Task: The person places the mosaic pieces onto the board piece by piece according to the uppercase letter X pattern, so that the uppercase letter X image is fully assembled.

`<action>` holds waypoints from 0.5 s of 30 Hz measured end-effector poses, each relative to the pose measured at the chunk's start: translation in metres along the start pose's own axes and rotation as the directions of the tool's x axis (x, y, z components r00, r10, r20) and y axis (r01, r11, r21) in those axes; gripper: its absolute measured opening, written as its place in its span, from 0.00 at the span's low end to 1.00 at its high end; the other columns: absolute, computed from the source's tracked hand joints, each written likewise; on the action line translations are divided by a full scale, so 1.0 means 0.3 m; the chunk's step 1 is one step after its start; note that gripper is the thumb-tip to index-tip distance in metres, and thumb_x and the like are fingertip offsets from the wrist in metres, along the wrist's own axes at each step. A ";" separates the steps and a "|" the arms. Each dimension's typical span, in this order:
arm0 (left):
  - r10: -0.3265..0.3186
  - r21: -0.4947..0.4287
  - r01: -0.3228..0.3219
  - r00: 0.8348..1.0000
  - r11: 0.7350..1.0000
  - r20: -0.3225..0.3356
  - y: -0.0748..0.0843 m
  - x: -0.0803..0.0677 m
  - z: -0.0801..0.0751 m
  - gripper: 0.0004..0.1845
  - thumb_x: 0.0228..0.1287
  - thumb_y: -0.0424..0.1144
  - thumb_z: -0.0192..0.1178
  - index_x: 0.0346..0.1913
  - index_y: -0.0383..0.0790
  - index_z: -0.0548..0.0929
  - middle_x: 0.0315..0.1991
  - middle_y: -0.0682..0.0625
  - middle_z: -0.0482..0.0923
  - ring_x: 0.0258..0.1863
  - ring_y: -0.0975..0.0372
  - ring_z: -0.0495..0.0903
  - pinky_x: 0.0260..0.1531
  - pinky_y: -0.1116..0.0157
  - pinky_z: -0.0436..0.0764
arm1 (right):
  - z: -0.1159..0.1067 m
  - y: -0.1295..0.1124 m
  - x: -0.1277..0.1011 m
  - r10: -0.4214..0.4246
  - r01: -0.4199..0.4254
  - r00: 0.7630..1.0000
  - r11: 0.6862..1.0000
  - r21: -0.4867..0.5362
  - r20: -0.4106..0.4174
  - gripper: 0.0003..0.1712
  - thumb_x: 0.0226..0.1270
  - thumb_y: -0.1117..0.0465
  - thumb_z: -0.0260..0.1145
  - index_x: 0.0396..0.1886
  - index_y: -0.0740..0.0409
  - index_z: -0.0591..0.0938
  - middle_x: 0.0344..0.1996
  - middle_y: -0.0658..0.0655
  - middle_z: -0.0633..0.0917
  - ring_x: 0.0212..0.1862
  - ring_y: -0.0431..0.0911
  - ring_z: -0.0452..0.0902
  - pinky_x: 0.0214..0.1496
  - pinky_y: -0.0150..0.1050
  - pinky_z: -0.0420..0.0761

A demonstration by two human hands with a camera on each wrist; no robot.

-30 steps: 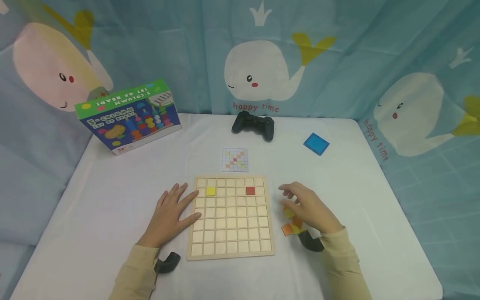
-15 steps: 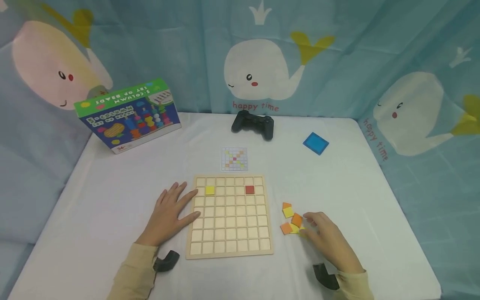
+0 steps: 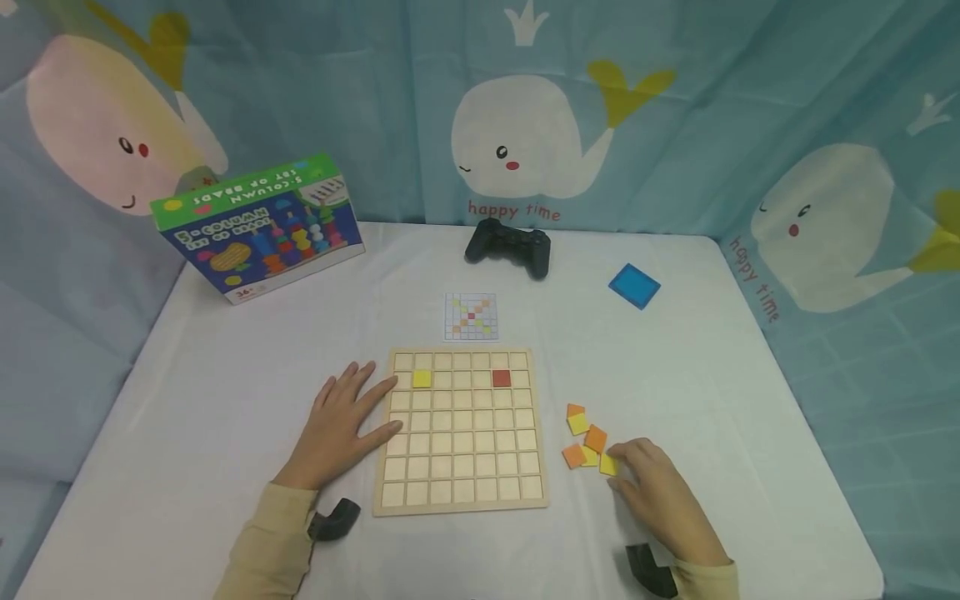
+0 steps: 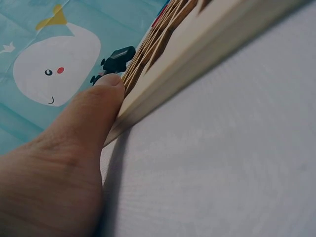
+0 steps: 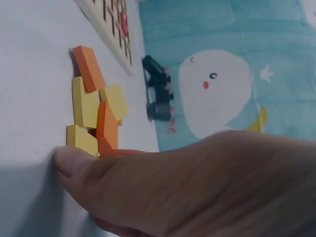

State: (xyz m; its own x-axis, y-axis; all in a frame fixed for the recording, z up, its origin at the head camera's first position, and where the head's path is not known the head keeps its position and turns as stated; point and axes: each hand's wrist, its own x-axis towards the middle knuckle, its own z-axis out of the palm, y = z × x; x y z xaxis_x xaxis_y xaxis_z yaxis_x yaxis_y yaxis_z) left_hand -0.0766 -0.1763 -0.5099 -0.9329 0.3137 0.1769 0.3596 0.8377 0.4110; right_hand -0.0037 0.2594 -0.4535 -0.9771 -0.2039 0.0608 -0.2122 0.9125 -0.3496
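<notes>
A flat wooden grid board (image 3: 461,429) lies on the white tablecloth (image 3: 187,400), one yellow tile (image 3: 422,378) and one red tile (image 3: 501,378) seated in its far cells. The left hand (image 3: 341,429) rests flat, fingers straight, against the board's left edge. Right of the board, the right hand (image 3: 660,496) touches a yellow square tile (image 3: 608,465) at the near end of a loose heap of orange and yellow tiles (image 3: 585,437); whether it pinches the tile cannot be told. The wrist views are close and partly blocked by skin.

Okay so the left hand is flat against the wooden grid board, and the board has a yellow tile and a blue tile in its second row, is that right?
Not quite. The second tile on the wooden grid board is red, not blue, as the head view shows. The yellow tile does sit in that row, and the left hand lies flat against the board's left edge.
</notes>
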 end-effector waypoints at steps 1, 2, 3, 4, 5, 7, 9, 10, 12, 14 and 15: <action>0.000 -0.003 0.000 1.000 1.000 -0.001 0.000 0.000 -0.001 0.38 0.57 0.64 0.60 0.69 0.55 0.68 0.73 0.42 0.57 0.74 0.46 0.50 0.70 0.42 0.48 | 0.000 -0.001 0.000 -0.002 0.002 1.000 1.000 -0.006 0.000 0.22 0.44 0.71 0.77 0.41 0.57 0.82 0.39 0.51 0.81 0.45 0.45 0.77 0.47 0.45 0.81; 0.000 -0.004 0.000 1.000 1.000 0.000 0.000 0.001 -0.001 0.38 0.58 0.64 0.59 0.69 0.55 0.68 0.73 0.42 0.57 0.74 0.46 0.50 0.70 0.42 0.48 | 0.001 -0.001 0.001 0.000 0.000 1.000 1.000 -0.011 0.006 0.22 0.44 0.71 0.77 0.41 0.56 0.82 0.39 0.50 0.81 0.46 0.45 0.77 0.47 0.44 0.81; -0.001 -0.004 0.001 1.000 1.000 0.001 -0.001 0.001 -0.002 0.38 0.58 0.64 0.59 0.69 0.55 0.67 0.73 0.42 0.57 0.74 0.46 0.49 0.70 0.42 0.48 | 0.001 -0.002 0.002 0.005 -0.005 1.000 1.000 -0.017 0.015 0.22 0.45 0.71 0.77 0.41 0.55 0.82 0.39 0.50 0.81 0.46 0.44 0.77 0.48 0.44 0.81; -0.002 -0.005 0.002 1.000 1.000 0.002 -0.002 0.001 -0.001 0.38 0.58 0.64 0.59 0.69 0.55 0.67 0.73 0.42 0.57 0.74 0.46 0.49 0.70 0.43 0.48 | 0.001 -0.003 0.002 0.010 -0.010 1.000 1.000 -0.020 0.023 0.22 0.45 0.71 0.77 0.41 0.55 0.82 0.38 0.50 0.81 0.46 0.44 0.77 0.48 0.43 0.81; -0.003 -0.005 0.003 1.000 1.000 0.001 -0.002 0.001 -0.001 0.38 0.58 0.64 0.59 0.69 0.55 0.67 0.73 0.42 0.57 0.74 0.46 0.49 0.70 0.43 0.48 | 0.000 -0.003 0.002 0.015 -0.014 0.999 1.000 -0.027 0.031 0.21 0.46 0.71 0.77 0.41 0.54 0.82 0.38 0.49 0.81 0.46 0.43 0.77 0.48 0.43 0.82; -0.003 -0.004 0.003 1.000 1.000 0.001 -0.004 0.001 0.000 0.38 0.58 0.65 0.59 0.69 0.55 0.67 0.73 0.43 0.57 0.74 0.46 0.49 0.70 0.43 0.47 | -0.002 -0.005 0.001 0.016 -0.015 0.999 0.999 -0.029 0.038 0.20 0.47 0.70 0.76 0.41 0.54 0.82 0.38 0.49 0.81 0.45 0.42 0.77 0.47 0.42 0.82; -0.006 -0.004 0.006 1.000 1.000 0.005 -0.004 0.001 0.001 0.38 0.57 0.65 0.59 0.69 0.56 0.67 0.73 0.43 0.56 0.74 0.47 0.48 0.70 0.43 0.47 | -0.007 -0.007 0.000 0.012 -0.011 0.999 1.000 -0.029 0.034 0.20 0.48 0.69 0.76 0.41 0.55 0.82 0.38 0.49 0.81 0.45 0.42 0.77 0.47 0.42 0.82; -0.006 -0.004 0.006 1.000 1.000 0.005 -0.003 0.001 0.002 0.38 0.57 0.65 0.59 0.69 0.55 0.67 0.73 0.43 0.56 0.74 0.46 0.49 0.70 0.42 0.47 | -0.011 -0.008 -0.001 0.005 -0.004 1.000 1.000 -0.031 0.029 0.20 0.48 0.70 0.76 0.42 0.55 0.81 0.38 0.49 0.80 0.44 0.41 0.77 0.46 0.42 0.82; -0.008 -0.002 0.008 1.000 1.000 0.007 -0.003 -0.001 0.004 0.38 0.57 0.65 0.59 0.70 0.55 0.67 0.73 0.43 0.56 0.74 0.47 0.48 0.70 0.43 0.47 | -0.024 -0.011 0.000 -0.039 0.039 0.999 0.999 -0.027 0.007 0.20 0.48 0.70 0.76 0.42 0.56 0.80 0.38 0.49 0.80 0.43 0.40 0.77 0.45 0.40 0.82; -0.009 0.001 0.009 1.000 1.000 0.005 -0.003 -0.002 0.003 0.38 0.58 0.65 0.59 0.69 0.55 0.67 0.73 0.43 0.56 0.74 0.47 0.49 0.70 0.43 0.47 | -0.037 -0.016 0.010 -0.102 0.101 0.994 0.994 -0.031 -0.028 0.22 0.47 0.71 0.76 0.42 0.56 0.79 0.38 0.49 0.80 0.41 0.40 0.77 0.43 0.39 0.82; -0.010 0.003 0.009 1.000 1.000 0.004 -0.002 -0.003 0.003 0.38 0.58 0.65 0.59 0.69 0.55 0.67 0.73 0.43 0.57 0.74 0.47 0.49 0.70 0.43 0.47 | -0.046 -0.020 0.019 -0.135 0.134 0.990 0.990 -0.034 -0.041 0.22 0.47 0.71 0.76 0.41 0.56 0.79 0.38 0.48 0.79 0.41 0.39 0.77 0.42 0.38 0.82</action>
State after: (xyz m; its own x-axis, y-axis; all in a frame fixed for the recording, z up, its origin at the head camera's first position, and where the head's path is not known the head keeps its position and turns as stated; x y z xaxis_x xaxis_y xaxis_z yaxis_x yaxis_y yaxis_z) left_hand -0.0760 -0.1768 -0.5110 -0.9363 0.3073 0.1698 0.3507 0.8419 0.4101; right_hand -0.0083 0.2577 -0.4383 -0.9392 -0.3109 0.1457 -0.3417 0.8883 -0.3067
